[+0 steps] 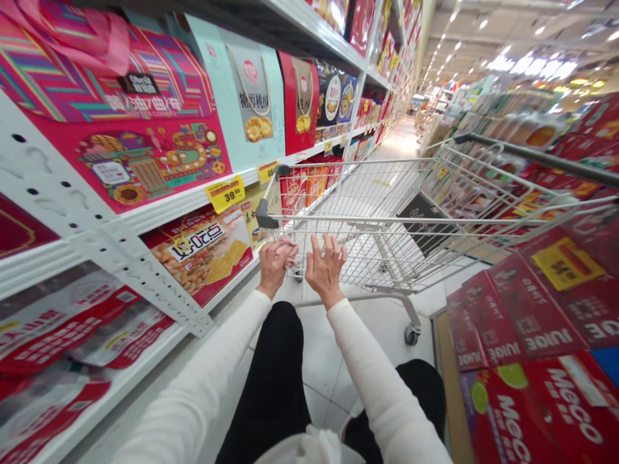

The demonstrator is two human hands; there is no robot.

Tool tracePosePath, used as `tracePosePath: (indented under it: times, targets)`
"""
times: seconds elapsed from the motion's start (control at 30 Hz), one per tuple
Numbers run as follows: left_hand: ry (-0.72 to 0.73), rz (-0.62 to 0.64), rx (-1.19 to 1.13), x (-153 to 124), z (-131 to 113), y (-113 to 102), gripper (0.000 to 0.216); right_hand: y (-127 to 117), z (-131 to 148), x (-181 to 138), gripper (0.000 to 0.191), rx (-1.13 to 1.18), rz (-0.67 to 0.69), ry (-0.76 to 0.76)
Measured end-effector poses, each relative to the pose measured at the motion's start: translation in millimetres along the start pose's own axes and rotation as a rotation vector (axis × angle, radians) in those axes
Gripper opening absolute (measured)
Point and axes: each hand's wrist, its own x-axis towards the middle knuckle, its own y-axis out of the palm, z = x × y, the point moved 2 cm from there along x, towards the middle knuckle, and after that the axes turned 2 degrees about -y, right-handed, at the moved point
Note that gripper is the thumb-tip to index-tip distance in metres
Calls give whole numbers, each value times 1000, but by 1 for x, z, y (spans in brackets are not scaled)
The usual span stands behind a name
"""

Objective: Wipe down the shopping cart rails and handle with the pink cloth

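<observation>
A wire shopping cart (338, 220) stands crosswise in front of me, its handle (541, 156) at the right. My left hand (275, 263) is closed with curled fingers beside the cart's left end, below the grey corner piece (269, 214). Whether it holds a wire or anything else I cannot make out. Close to its right, my right hand (326, 267) has its fingers apart and slightly bent, in front of the cart's wire side. Nothing shows in its grasp. A dark sign panel (425, 222) with white writing is seen at the cart's right part.
White shelving (178, 216) with boxed biscuits (198, 251), gift boxes (254, 96) and yellow price tags (226, 194) lines the left. Red drink cartons (522, 316) are stacked at the right, close to my knee. The tiled aisle (406, 138) runs on behind the cart.
</observation>
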Motion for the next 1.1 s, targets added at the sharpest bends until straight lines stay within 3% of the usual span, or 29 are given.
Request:
tracePosePath:
  times: [0.17, 0.27, 0.4, 0.5, 0.6, 0.77, 0.83, 0.97, 1.1]
  targets:
    - [-84, -211, 13, 31, 10, -1, 29, 6, 15, 18, 51, 25, 132, -82]
    - [-84, -231, 32, 50, 13, 4, 30, 9, 19, 26, 51, 32, 139, -40]
    - [-9, -103, 17, 24, 12, 10, 25, 12, 17, 25, 49, 44, 122, -47]
    - [-48, -35, -27, -6, 18, 5, 21, 13, 12, 22, 50, 37, 115, -69]
    - [-148, -111, -11, -5, 31, -4, 26, 15, 10, 19, 49, 27, 94, -67]
    - [-195, -307, 25, 30, 39, -6, 44, 18, 14, 15, 47, 26, 87, -4]
    - [-193, -246, -1, 27, 32, -1, 44, 17, 15, 15, 47, 27, 98, 3]
    - [-146, -69, -66, -13, 13, 4, 30, 14, 14, 14, 48, 34, 90, -27]
    - [-143, -158, -37, -25, 10, 0, 27, 9, 9, 14, 49, 47, 92, -58]
